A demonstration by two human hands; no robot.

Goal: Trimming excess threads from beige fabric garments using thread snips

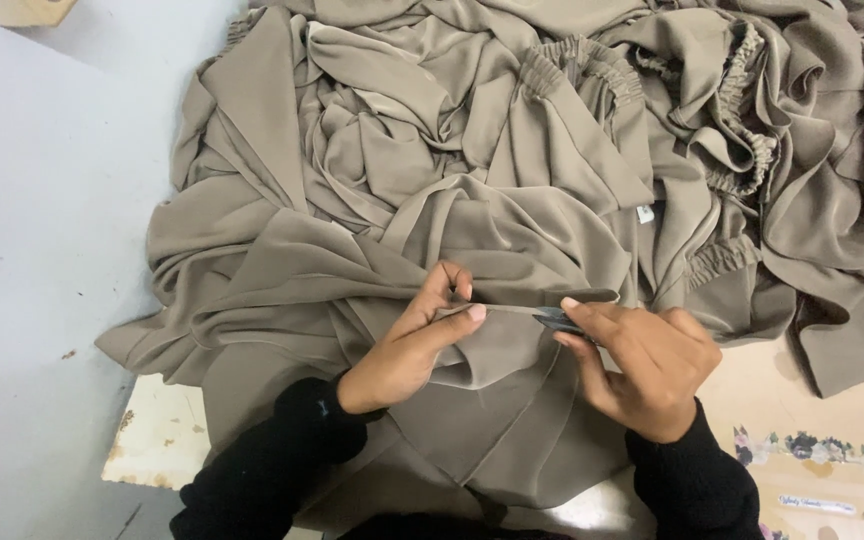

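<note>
A large heap of taupe fabric [472,170] with gathered elastic edges lies over the work surface. My left hand [412,340] pinches a folded edge of this fabric between thumb and forefinger. My right hand [642,365] grips a small dark metal thread snipper [555,319], its tip pointing left along the same fabric edge, close to my left fingers. Both arms wear black sleeves. The cutter's blades are mostly hidden by my fingers.
A pale grey floor [42,250] spreads to the left. A worn white table corner [157,435] shows under the cloth. At the lower right is a beige surface with a floral-printed paper strip [812,450]. A small white tag [645,213] hangs on the fabric.
</note>
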